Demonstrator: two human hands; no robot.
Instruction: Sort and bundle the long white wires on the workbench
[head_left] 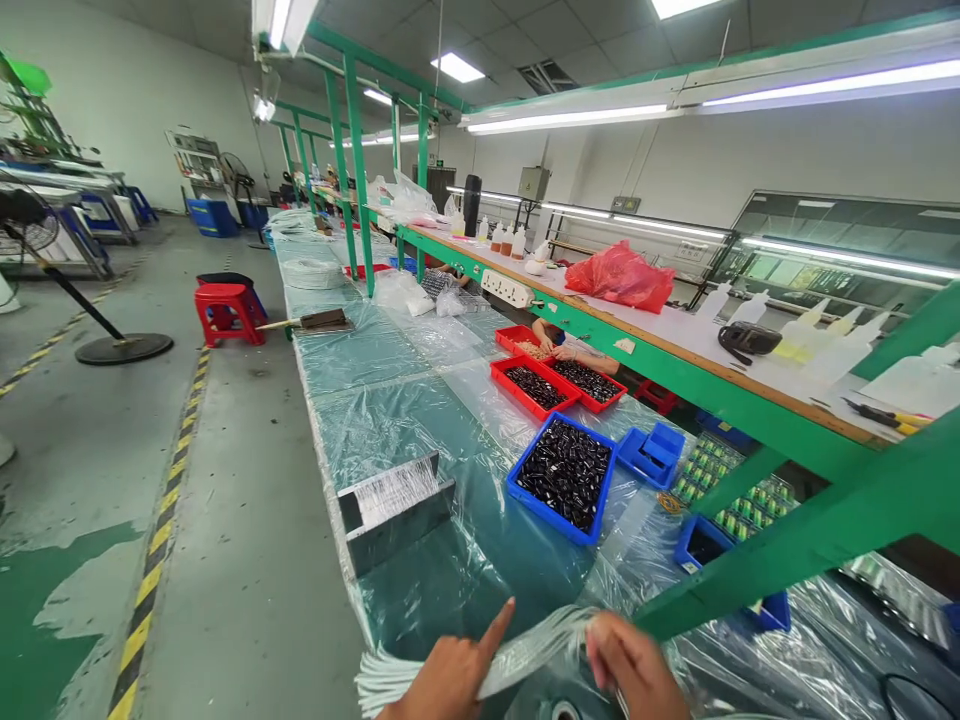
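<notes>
Long green workbench (390, 420) under clear plastic sheeting, green steel frame (787, 545) overhead, grey concrete floor (247, 520) with yellow-black edge tape. At near edge: bundle of white strips (525, 655); right hand (637, 665) closed on it, left hand (450, 675) resting on it, forefinger extended. Beyond: blue tray (564, 478) of dark parts, metal bracket (394, 505), red stool (229, 308).

My left hand (450, 675) pointed its forefinger across the plastic-covered bench (390, 400), while my right hand (637, 668) pinched a bundle of white strips (525, 655) at the near edge; farther off sat a blue tray (564, 475) of black parts.
</notes>
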